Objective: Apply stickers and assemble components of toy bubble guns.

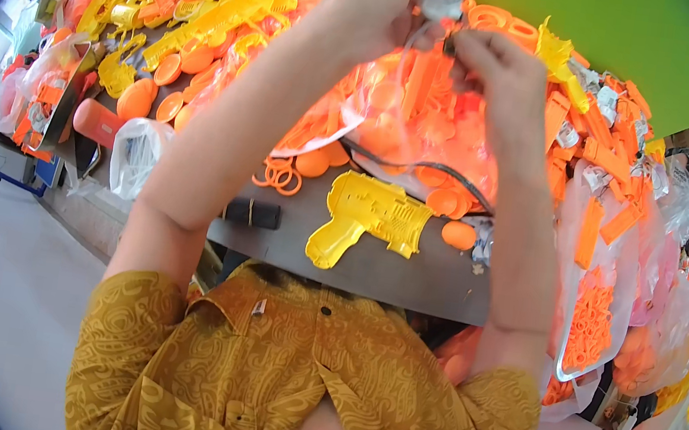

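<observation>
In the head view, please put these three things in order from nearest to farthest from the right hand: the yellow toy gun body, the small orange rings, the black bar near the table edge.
Measured from the right hand in the head view:
1. Yellow toy gun body, on the table below the hand.
2. Small orange rings, further left.
3. Black bar, lower left, near the table edge.

Glossy yellow plastic toy gun [368,218] on matt grey tabletop [406,275], crinkly clear bags [136,155].

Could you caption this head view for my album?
Both hands, left hand and right hand, pinch a small grey part above a yellow toy gun.
</observation>
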`<state>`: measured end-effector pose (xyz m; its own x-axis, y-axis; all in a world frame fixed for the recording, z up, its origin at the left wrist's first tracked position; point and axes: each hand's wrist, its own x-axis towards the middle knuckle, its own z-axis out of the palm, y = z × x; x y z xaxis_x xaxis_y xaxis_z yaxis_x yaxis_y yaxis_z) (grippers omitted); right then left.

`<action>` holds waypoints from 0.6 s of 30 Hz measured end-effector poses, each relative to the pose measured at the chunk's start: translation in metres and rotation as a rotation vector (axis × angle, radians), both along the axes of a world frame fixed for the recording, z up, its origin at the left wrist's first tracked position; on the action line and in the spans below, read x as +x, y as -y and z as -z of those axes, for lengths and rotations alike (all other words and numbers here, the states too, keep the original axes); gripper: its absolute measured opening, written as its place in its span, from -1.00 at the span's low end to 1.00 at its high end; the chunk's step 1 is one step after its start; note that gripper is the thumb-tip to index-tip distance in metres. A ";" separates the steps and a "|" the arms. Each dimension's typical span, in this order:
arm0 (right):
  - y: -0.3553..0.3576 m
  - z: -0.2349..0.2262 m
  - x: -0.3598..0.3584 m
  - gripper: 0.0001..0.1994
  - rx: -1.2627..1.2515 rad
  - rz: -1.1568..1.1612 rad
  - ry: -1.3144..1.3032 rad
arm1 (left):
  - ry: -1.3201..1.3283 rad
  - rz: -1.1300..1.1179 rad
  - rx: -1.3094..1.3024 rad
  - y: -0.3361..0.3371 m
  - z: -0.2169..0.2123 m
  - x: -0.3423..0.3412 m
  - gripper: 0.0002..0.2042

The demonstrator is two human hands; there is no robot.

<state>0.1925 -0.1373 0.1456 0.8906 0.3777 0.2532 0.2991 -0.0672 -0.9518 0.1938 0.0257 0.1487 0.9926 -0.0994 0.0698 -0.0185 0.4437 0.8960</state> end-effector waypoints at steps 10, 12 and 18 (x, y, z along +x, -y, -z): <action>-0.008 -0.073 0.018 -0.80 -0.164 0.132 0.455 | 0.454 -0.143 0.275 0.004 -0.063 -0.008 -0.78; 0.007 -0.058 -0.014 -0.89 -0.201 0.017 0.226 | 0.440 -0.208 0.383 0.012 -0.050 -0.034 -0.77; 0.044 0.024 -0.072 -0.88 -0.336 -0.276 -0.391 | -0.046 0.155 0.397 0.025 0.035 -0.104 -0.77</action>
